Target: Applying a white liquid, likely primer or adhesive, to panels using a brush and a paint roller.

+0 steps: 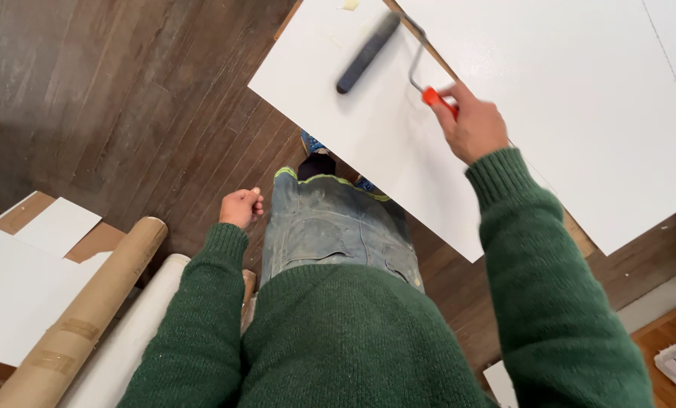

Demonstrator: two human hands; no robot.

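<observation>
One paint roller, orange handle gripped in right hand, lying near the edge of a white board; left hand fisted, empty, over open floorboards. Two rolls: cardboard tube, white roll.

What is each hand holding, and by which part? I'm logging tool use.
The right hand holds the paint roller by its orange handle. The left hand is a loose fist, holding nothing visible.

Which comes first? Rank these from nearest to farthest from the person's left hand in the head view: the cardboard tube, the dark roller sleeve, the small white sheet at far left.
From the left hand:
1. Cardboard tube, just below and to its left on the floor.
2. Small white sheet, farther left, on brown board.
3. Dark roller sleeve, up and right, on the white panel.
</observation>
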